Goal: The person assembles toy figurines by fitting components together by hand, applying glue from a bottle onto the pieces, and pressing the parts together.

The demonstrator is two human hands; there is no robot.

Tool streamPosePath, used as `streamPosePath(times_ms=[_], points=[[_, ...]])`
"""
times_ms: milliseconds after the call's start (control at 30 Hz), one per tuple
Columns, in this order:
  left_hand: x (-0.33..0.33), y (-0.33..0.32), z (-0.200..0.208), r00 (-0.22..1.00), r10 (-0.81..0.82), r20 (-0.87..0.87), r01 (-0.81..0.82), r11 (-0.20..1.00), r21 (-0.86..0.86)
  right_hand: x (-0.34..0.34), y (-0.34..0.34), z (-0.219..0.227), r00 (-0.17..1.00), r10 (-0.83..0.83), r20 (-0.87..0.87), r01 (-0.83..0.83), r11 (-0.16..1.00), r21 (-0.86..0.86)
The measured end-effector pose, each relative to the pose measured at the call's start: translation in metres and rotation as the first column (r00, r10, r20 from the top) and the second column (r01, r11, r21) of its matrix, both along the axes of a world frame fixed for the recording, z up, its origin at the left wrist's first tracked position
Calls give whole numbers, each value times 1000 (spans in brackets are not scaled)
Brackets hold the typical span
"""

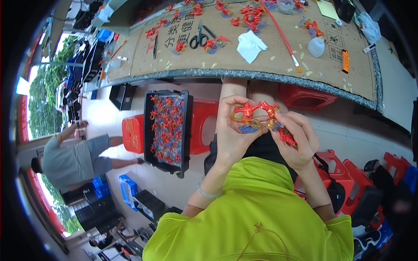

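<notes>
Over my lap, my left hand pinches a small red figurine with a translucent yellow ring and a blue base. Close against it, my right hand grips a second red figurine, also with yellow and blue parts. Another red piece is tucked in the right palm, partly hidden by the fingers. The two figurines meet or overlap between my hands; whether they are joined I cannot tell.
A cardboard-covered table bears many red figurines, scissors, a white cloth, a long red brush and an orange cutter. At left, a black crate of figurines rests by red stools. A person walks beyond.
</notes>
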State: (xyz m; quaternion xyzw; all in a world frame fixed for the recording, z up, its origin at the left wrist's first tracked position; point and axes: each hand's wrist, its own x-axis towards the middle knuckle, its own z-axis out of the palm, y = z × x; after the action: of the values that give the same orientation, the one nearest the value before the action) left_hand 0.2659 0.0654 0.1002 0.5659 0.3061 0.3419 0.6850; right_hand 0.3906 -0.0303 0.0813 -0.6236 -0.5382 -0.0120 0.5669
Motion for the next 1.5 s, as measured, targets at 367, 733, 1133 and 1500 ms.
streamPosePath(times_ms=[367, 733, 1133, 1500], points=[[-68, 20, -5, 838, -97, 537, 369, 826, -426, -60, 13, 17, 956, 6, 294, 14, 998, -64], [-96, 79, -22, 889, -28, 457, 353, 678, -645, -85, 70, 20, 959, 118, 260, -80, 985, -152], [-44, 71, -26, 835, 25, 550, 442, 564, -698, -24, 48, 15, -57, 329, -943, -203, 921, 333], [-26, 74, -27, 863, -8, 504, 402, 615, -679, -11, 32, 9, -63, 411, -910, -243, 878, 413]])
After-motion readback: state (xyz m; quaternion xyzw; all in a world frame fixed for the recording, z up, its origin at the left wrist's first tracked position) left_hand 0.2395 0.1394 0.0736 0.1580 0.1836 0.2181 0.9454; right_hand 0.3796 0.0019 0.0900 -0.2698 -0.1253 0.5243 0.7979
